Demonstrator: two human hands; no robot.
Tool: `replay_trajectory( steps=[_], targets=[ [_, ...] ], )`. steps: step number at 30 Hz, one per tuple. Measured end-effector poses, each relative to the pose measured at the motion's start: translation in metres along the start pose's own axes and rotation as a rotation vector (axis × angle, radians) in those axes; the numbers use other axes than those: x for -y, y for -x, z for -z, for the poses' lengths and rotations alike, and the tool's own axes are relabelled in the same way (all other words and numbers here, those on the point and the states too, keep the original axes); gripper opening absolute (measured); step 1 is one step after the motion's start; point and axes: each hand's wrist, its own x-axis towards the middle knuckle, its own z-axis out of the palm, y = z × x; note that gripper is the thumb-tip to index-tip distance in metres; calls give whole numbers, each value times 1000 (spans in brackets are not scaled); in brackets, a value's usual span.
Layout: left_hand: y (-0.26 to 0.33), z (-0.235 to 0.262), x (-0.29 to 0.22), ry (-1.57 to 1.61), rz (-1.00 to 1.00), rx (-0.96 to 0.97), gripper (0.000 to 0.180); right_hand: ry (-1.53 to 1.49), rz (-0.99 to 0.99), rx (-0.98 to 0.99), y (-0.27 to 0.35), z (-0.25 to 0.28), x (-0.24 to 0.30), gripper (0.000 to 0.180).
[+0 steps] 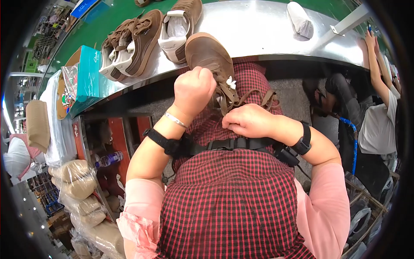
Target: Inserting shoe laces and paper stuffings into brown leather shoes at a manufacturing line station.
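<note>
A brown lace-up shoe [206, 48] lies toe-away in front of me, resting against the bench edge and my lap. My left hand [194, 90] is closed in a fist over the shoe's left side; whatever its fingers hold is hidden. Lower down, by the shoe's opening, my right hand [247, 121] pinches a brown shoelace [224, 100] between thumb and fingers. Another length of lace [260, 92] loops loosely above that hand. Small white bits [231, 82] sit at the shoe's right side.
Several brown and white shoes stand left on the metal bench [254, 26]. A white wrapped shoe-shaped piece [300, 21] lies right. A teal box [88, 72] is at the bench's left end. Bagged beige pieces [75, 183] are stacked below. Another person [379, 116] is at the right.
</note>
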Motion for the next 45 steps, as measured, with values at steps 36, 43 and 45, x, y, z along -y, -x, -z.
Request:
replay_trajectory(
  steps=[36,43,45],
  targets=[
    [59,174,94,1488,507,-637,23,346,-655,-933,146,90,-125,13],
    [39,167,53,1482,819,-403,32,249,60,-595,19,60,-20,23],
    [26,142,16,1355,746,-203,37,196,273,-532,-16,51,21,33]
  ],
)
